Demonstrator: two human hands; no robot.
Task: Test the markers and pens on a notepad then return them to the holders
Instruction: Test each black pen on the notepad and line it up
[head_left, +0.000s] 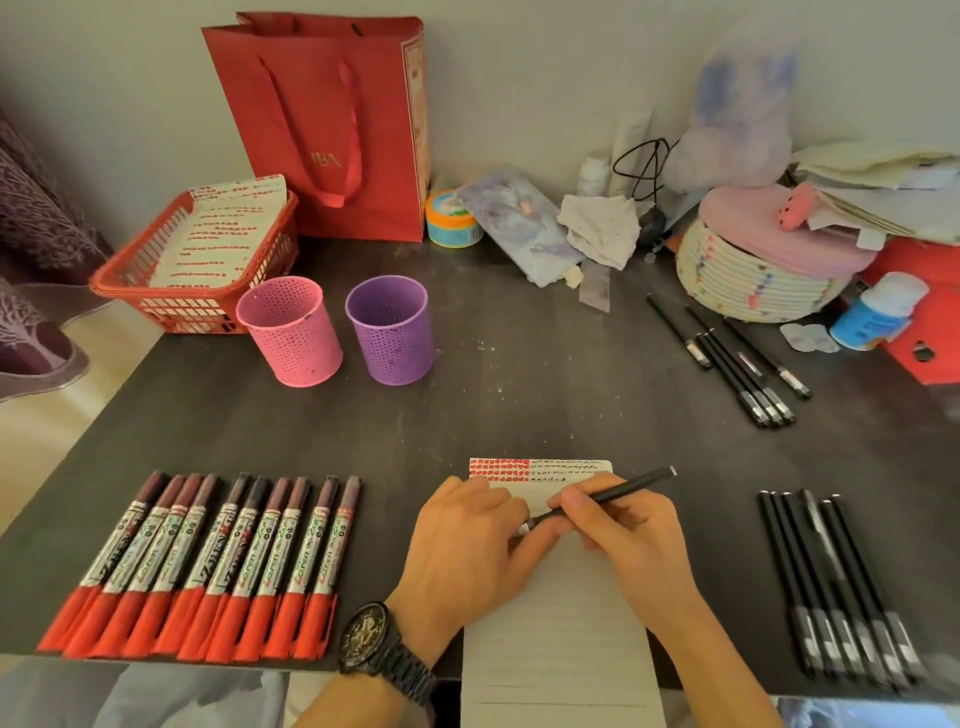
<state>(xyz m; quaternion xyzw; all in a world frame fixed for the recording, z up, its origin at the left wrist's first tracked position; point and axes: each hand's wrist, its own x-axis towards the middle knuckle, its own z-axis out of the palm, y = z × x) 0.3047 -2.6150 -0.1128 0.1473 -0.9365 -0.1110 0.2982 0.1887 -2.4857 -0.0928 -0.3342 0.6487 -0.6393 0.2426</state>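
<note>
While the right hand (623, 540) is pinching a slim black pen (618, 491) between thumb and forefingers low on its barrel, the head view is showing the pen slanting up to the right over the notepad (556, 649). The left hand (462, 540), wearing a watch (374, 644), is lying on the pad's left side with its fingers bending toward the pen's tip. The knuckles are hiding the contact, so I cannot tell whether they are gripping a cap or only steadying the paper.

The pad is lying at the near edge of the dark table (519, 389), with red and black marks filling its top rows. Red-capped markers (197, 566) are lying side by side to its left. A row of pens (841, 587) is lying to its right, and a second bunch of pens (737, 358) is sitting farther back.

The pink holder (291, 332) and purple holder (389, 330) are standing upright, side by side, well behind the pad, with nothing showing above their rims.

The pen is looking light, stiff and smooth, so it is likely rolling easily once released. Pinching low is suiting writing; gripping mid-barrel is probably serving better for carrying it to a holder.
</note>
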